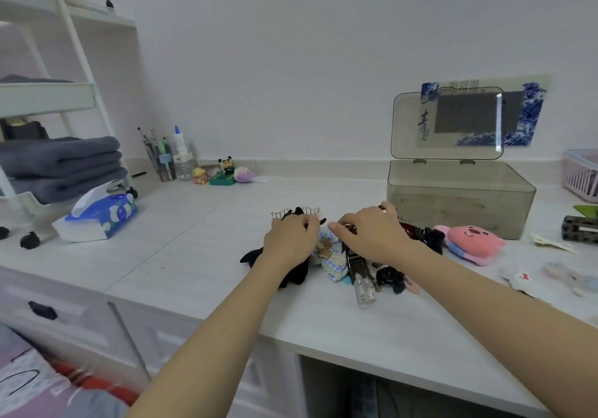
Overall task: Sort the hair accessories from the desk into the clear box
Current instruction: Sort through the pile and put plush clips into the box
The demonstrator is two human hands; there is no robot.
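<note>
- Head view: a white desk (194, 255) runs along a pale wall, with a shelf cart of grey towels (58, 158) at its left end.
- The clear box (459, 197) stands toward the desk's right back, lid up; its smoky walls hide whatever is inside.
- A pile of hair accessories (339, 259) lies near the front edge, just left of the box.
- The left hand (291, 239) rests on the pile, fingers curled around a black piece.
- The right hand (372, 233) lies on the pile, fingers bent; what it grips I cannot tell.
- A pink basket (582, 178) sits at the right edge.
- A cup of pens (161, 158) stands by the back wall.
</note>
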